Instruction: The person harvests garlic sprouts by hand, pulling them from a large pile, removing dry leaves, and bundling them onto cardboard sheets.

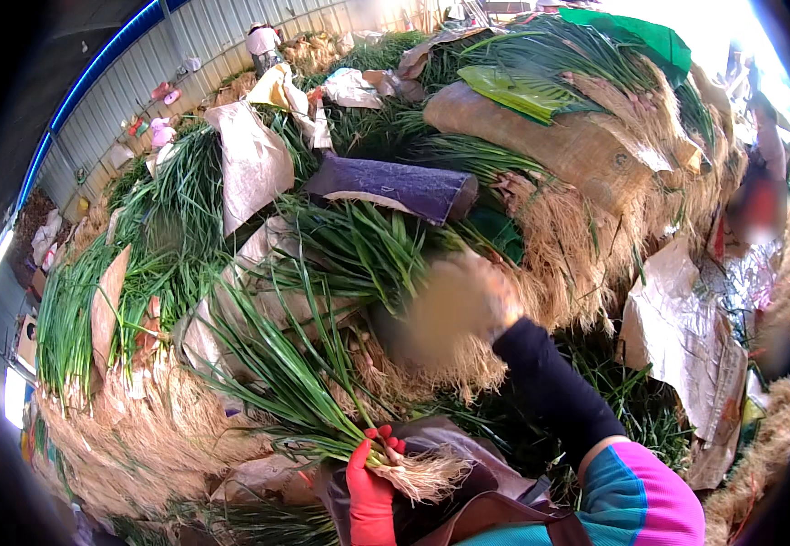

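My left hand [370, 487], in a red glove, is closed around a bunch of long-leaved green plants [290, 387] near the lower middle. Their bushy pale roots [427, 475] stick out to the right of the glove, and the leaves fan up and to the left. With a dark sleeve on the forearm, my right hand [497, 296] reaches out to the heap ahead. It is beside more leaves [368, 255] and roots. A blur covers much of this spot, so its fingers and anything in them cannot be made out.
Rooted plants lie stacked in a large heap, roots [140, 446] facing me. Over it lie a purple sack [395, 187], a tan sack [541, 136], and pale sacks [249, 164]. A crumpled white sack [682, 337] lies at right. One person [263, 44] is by the metal wall [140, 86].
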### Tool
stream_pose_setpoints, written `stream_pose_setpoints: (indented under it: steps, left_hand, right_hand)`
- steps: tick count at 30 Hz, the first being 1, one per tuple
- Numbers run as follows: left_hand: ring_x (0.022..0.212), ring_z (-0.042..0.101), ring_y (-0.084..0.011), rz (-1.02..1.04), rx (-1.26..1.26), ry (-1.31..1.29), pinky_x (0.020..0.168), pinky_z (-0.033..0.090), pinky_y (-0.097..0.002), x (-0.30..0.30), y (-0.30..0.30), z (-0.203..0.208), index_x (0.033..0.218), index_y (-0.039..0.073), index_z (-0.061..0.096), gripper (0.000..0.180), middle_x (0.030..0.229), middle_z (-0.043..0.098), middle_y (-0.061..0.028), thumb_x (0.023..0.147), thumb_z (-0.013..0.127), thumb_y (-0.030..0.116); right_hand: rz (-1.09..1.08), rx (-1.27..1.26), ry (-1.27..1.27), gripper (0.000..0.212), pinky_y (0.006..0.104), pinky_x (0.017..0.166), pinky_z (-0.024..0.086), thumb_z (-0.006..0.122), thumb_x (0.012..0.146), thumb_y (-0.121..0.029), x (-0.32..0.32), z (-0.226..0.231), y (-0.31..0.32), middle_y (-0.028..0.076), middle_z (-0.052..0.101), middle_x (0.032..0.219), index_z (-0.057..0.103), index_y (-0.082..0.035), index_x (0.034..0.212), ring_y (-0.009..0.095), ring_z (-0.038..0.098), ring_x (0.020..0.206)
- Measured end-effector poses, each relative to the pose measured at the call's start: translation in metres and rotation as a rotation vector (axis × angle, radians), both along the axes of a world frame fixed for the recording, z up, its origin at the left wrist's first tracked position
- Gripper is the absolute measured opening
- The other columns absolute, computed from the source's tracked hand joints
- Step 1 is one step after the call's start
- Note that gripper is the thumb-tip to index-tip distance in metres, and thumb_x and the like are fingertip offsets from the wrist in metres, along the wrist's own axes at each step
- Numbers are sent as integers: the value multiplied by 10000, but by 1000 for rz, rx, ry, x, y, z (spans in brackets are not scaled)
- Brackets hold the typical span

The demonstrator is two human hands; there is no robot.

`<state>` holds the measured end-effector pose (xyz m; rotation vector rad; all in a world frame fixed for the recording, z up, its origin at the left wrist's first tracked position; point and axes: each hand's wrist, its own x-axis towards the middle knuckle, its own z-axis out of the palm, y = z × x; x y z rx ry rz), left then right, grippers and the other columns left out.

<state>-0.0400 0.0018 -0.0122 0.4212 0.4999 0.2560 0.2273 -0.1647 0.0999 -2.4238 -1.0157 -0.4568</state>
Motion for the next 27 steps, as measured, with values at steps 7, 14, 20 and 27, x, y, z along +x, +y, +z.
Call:
stream_pose_setpoints:
  steps: [7,14,20,27]
  left_hand:
    - [734,547,-217,-64,82,-184,777,440,-400,-9,5,12,1013,78,535,188,1032,566,-118,855,514,176]
    - [718,525,-214,-26,166,-86,684,438,-379,-29,4,26,977,78,532,187,964,545,-131,814,531,169]
    - [844,574,-270,-106,73,-101,757,476,-413,-13,0,-1,1010,48,551,206,1031,567,-153,828,547,145]
    - [799,595,-273,-68,96,-79,731,490,-423,-21,2,-3,1010,40,558,216,1007,575,-170,816,554,135]
  right_hand:
    - [-261,-398,-241,365,377,848,462,467,841,-165,176,12,53,88,549,1235,545,-174,1198,251,541,1116]
    - [-745,357,-461,343,373,699,525,548,794,-222,264,64,5,142,600,987,536,-128,1124,290,613,845]
    - [44,-156,-269,750,556,955,321,601,755,-486,52,-8,69,140,344,1376,316,-174,1374,390,344,1231]
    - [-155,-181,-85,886,425,1034,325,657,731,-285,47,-31,90,125,67,1503,146,-188,1448,337,210,1342]
